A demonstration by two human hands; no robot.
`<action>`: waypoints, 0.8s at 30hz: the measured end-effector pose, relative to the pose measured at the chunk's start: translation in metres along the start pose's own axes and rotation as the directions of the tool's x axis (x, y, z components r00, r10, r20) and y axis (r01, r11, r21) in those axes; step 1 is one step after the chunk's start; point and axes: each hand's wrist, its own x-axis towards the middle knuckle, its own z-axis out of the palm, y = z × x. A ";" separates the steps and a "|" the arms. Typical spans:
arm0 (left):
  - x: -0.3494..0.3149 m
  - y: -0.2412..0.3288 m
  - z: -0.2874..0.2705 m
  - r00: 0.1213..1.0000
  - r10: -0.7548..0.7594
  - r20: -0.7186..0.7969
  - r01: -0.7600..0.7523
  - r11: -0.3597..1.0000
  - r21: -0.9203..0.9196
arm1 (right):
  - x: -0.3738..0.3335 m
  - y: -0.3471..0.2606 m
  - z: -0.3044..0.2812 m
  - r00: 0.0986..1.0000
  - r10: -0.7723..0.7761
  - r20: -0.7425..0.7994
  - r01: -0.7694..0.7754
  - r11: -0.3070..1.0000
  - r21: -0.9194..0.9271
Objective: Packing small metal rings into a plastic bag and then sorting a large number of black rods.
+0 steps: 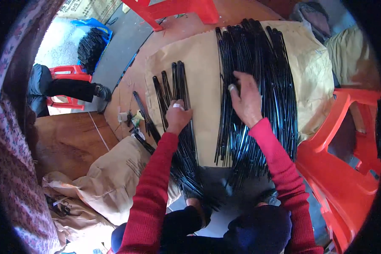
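On a brown paper sheet lie long, thin black strips with rounded ends, in two groups. The smaller group is on the left, its near ends reaching past the sheet's edge. My left hand is closed around strips of this group, white tape on one finger. At the right is a larger, thick pile of black strips. Over that pile's left part is my right hand, thumb and forefinger apart, tape on the thumb. Its other fingers are partly hidden, and I see nothing held in it.
Red plastic stools stand at the right, far side and left, where another person's leg shows. Brown paper sacks lie at the lower left. A separate thin bundle and small scraps lie left of the sheet.
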 end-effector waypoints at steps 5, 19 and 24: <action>-0.002 0.024 0.004 1.000 0.006 0.000 -0.006 0.999 0.054 | -0.027 0.016 0.024 0.976 0.107 0.188 -0.132 0.983 0.126; 0.000 0.074 -0.069 0.918 0.150 0.367 0.254 0.488 -0.835 | -0.038 0.005 0.042 0.757 0.020 0.653 -0.575 0.497 0.651; 0.016 0.128 -0.102 0.902 0.199 0.383 0.321 0.284 -0.904 | -0.033 -0.018 0.027 0.817 -0.045 0.575 -0.485 0.484 0.728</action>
